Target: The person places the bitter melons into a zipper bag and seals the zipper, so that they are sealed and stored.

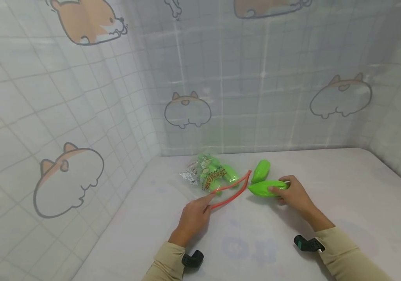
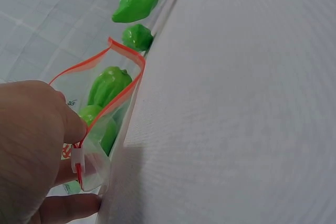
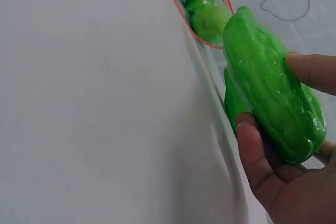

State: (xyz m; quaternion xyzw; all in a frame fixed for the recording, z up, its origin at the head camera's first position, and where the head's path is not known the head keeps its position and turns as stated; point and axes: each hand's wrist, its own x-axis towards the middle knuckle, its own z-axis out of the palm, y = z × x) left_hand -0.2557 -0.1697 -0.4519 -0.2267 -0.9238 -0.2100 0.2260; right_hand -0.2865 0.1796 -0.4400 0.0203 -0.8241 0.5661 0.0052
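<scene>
A clear zip bag (image 1: pixel 231 198) with a red-edged mouth lies near the back of the table, its mouth spread apart. Several glossy green vegetables (image 2: pixel 109 85) are inside it. My left hand (image 1: pixel 194 214) pinches the near edge of the mouth, by the white slider (image 2: pixel 77 157). To the right of the mouth, my right hand (image 1: pixel 296 196) holds a long, bumpy green gourd-like vegetable (image 3: pixel 273 85) between thumb and fingers. In the head view its narrow end points left at the bag's mouth. Another green vegetable (image 1: pixel 261 171) lies loose just behind it.
Crinkled silver wrapping (image 1: pixel 190 174) shows at the bag's left end. A white table surface (image 1: pixel 165 242) spreads in front. Behind and to the left hang pale grid-patterned curtains (image 1: pixel 242 78) with dog drawings.
</scene>
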